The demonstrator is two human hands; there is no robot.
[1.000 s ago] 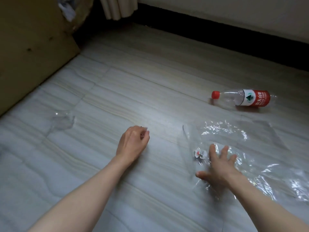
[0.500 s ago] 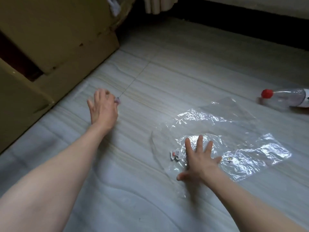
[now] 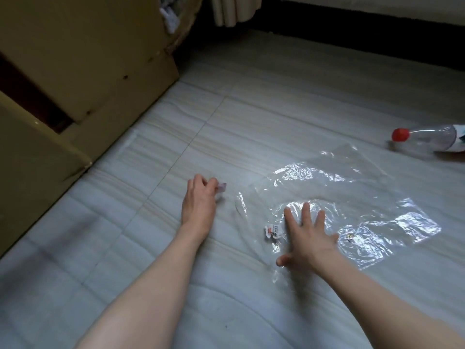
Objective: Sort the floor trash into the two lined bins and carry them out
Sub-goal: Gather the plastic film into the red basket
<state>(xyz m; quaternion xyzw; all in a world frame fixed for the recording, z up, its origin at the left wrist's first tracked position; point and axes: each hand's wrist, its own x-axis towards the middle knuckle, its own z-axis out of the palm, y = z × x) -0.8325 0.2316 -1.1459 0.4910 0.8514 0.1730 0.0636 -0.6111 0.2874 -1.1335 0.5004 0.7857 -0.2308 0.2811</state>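
A crumpled sheet of clear plastic film (image 3: 352,197) lies flat on the grey tiled floor at centre right. My right hand (image 3: 308,238) presses on its near edge with fingers spread straight. A small white and red wrapper scrap (image 3: 273,230) lies just left of that hand. My left hand (image 3: 200,202) is curled, pinching a small pale scrap (image 3: 222,187) at its fingertips, just above the floor left of the film. An empty clear bottle (image 3: 432,143) with a red cap lies on its side at the right edge.
A brown cardboard box (image 3: 83,59) with open flaps stands at the left, white paper poking from its top. A curtain hem (image 3: 231,11) hangs at the top centre. A dark skirting strip (image 3: 364,39) runs along the far wall.
My left hand has drawn back toward the plastic film, still pinching the small scrap. My right hand stays pressed on the film. The view has shifted a little.
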